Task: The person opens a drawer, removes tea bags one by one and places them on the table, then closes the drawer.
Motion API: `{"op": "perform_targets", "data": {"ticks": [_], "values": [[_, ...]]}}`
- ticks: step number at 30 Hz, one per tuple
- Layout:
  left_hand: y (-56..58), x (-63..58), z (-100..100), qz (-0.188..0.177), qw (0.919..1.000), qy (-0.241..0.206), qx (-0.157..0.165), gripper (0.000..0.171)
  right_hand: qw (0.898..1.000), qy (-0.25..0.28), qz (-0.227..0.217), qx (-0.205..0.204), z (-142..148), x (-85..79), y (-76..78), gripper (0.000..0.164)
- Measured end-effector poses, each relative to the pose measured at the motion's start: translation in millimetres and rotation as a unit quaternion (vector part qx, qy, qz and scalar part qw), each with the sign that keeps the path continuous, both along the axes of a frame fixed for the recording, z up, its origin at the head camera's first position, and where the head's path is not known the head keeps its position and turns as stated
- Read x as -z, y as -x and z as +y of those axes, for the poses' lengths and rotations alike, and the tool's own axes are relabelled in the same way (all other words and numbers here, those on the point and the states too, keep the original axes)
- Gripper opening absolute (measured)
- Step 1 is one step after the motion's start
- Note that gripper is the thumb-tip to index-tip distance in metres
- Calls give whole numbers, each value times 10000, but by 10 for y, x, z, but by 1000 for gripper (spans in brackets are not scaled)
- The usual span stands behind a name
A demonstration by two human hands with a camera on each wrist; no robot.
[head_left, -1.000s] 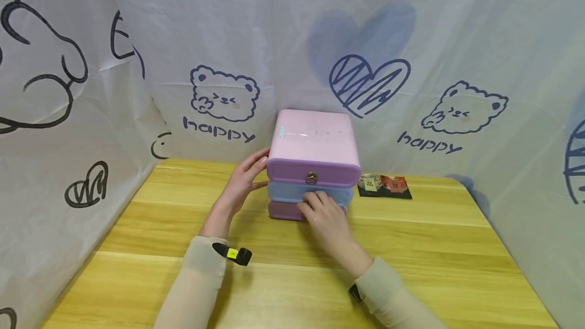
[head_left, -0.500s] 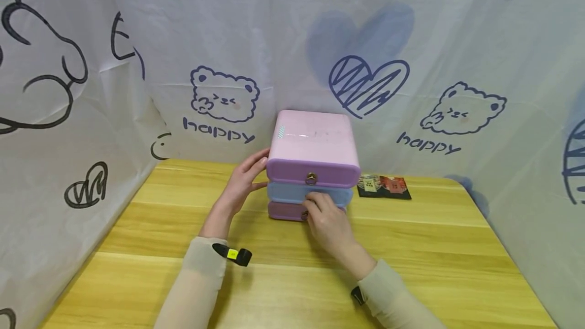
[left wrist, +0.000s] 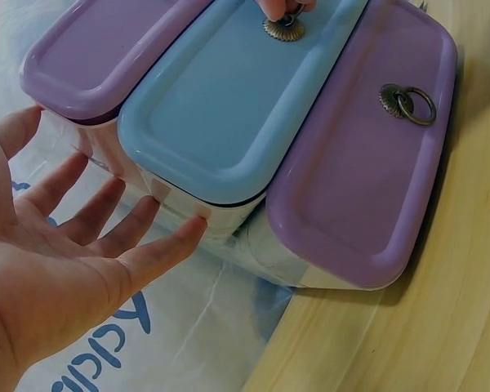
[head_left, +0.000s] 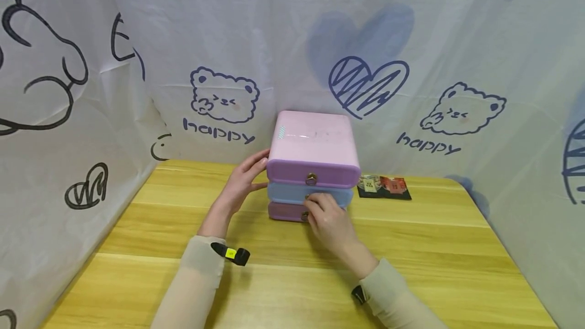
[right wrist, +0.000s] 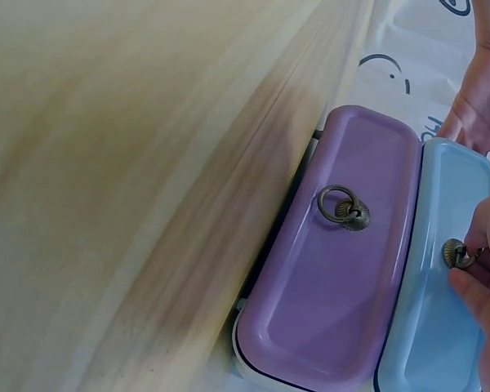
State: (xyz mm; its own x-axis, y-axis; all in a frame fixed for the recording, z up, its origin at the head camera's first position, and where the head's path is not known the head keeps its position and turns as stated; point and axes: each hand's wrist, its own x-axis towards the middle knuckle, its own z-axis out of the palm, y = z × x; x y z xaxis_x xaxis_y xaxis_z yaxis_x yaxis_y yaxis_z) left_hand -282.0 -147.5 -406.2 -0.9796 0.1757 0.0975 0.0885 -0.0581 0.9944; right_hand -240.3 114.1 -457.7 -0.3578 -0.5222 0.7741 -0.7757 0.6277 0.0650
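Brass ring (right wrist: 465, 259) pinched in my right hand (head_left: 331, 222), left hand (head_left: 240, 184) spread against the box (head_left: 315, 138) at nine o'clock, I judged a straight pull best.

The left sleeve (head_left: 187, 283) and the right sleeve (head_left: 402, 298) are showing a pale beige colour. At the left cuff (head_left: 201, 255) a black strap (head_left: 217, 248) is appearing, bearing a small yellow label (head_left: 230, 253) (its print is looking too small for reading) and ending in a black knob (head_left: 242, 256). At the right cuff (head_left: 380, 281), another black piece (head_left: 358, 294) is peeking out.
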Motion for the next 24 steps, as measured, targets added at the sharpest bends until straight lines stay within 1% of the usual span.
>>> {"op": "perform_targets", "data": {"ticks": [5, 14, 21, 24], "values": [[-10, 5, 4, 21, 10000, -7, 37, 57, 10000, 1, 33, -37, 2, 1, -12, 30], [-11, 22, 6, 3, 10000, 45, -8, 57, 9999, 4, 110, -84, 18, -4, -67, 25], [1, 12, 2, -23, 10000, 1, -35, 58, 9998, -57, 72, -203, 26, -14, -119, 24], [8, 9, -4, -32, 10000, 49, -31, 59, 9995, -61, 87, -284, 27, -22, -152, 24]]}}
